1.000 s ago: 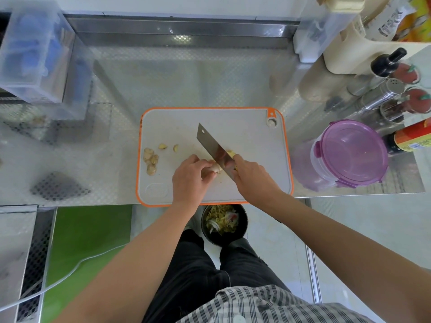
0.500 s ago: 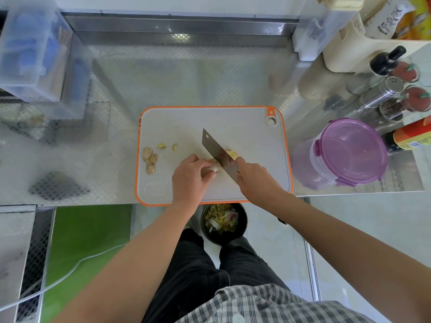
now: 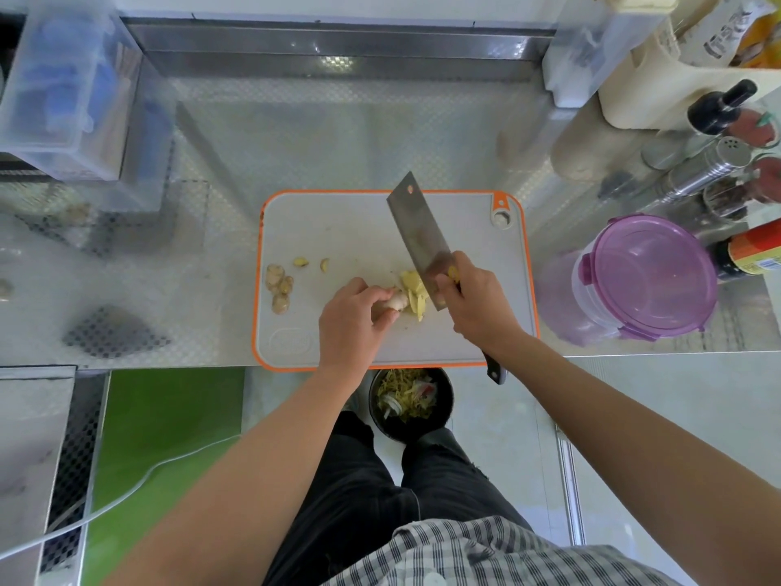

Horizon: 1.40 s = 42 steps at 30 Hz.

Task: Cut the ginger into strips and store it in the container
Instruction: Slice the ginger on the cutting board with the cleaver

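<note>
In the centre of the frame, we are looking down on a grey plastic cutting board with an orange rim [image 3: 359, 230] lying on a dimpled steel table [image 3: 296, 133]. The left hand [image 3: 350, 319] is curling its fingers round a knobbly beige ginger root [image 3: 395, 301], pinning it to the board just below the middle. The fingertips are tucking back from the cut end, which we are reading as a guard against the blade.

The right hand [image 3: 473, 306] is wrapping tightly round the dark handle of a broad steel cleaver [image 3: 416, 230], choking up to the blade for control. The blade is angling toward the upper centre with its flat face showing. We cannot tell whether its edge is touching the board.

Pale yellow ginger slices [image 3: 416, 291] are fanning out between root and blade, kept together, we are guessing, for stacking into strips. Brownish peel trimmings [image 3: 279, 285] are sitting apart at the board's left edge, clear of the cutting.

At the right of the frame, a clear round container with a clipped purple lid [image 3: 646, 277] is waiting just beside the board, within reach but closed. A black bin of scraps [image 3: 412, 401] is standing below the table edge. We are judging the slicing to be under way, with no strips cut yet.
</note>
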Available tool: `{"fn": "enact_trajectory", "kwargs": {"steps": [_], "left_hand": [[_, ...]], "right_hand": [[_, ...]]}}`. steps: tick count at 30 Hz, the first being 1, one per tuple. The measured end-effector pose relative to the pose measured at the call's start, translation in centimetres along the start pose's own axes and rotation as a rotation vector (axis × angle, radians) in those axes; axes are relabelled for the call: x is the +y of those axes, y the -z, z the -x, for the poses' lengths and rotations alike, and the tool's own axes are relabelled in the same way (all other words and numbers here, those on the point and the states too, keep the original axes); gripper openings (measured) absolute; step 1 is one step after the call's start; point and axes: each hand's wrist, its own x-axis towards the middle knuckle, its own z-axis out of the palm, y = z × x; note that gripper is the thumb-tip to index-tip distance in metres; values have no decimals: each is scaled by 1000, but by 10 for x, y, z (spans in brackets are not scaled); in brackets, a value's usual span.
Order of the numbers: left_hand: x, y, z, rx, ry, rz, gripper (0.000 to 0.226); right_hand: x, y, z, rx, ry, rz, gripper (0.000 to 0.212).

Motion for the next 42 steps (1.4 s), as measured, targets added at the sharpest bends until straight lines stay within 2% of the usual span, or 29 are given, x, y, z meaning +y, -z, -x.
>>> {"fn": "enact_trajectory", "kwargs": {"steps": [7, 11, 16, 21, 23, 29, 35, 42], "left_hand": [[2, -1, 0, 12, -9, -32, 22], [5, -2, -2, -1, -19, -80, 20], [0, -4, 1, 49, 32, -5, 21], [0, -3, 2, 50, 52, -24, 24], [-3, -1, 3, 66, 57, -34, 23], [-9, 4, 6, 29, -48, -21, 26], [-2, 0, 6, 51, -19, -30, 25], [-9, 4, 8, 72, -17, -45, 21]], "right_hand": [[10, 3, 18, -55, -3, 44, 17], [11, 4, 19, -15, 0, 16, 9], [11, -8, 34, -84, 59, 98, 10], [10, -18, 36, -129, 11, 89, 6], [13, -20, 30, -151, -10, 103, 11], [11, -9, 15, -78, -17, 66, 6], [-3, -6, 28, -109, 90, 134, 10], [-15, -13, 32, -173, 84, 224, 21]]}}
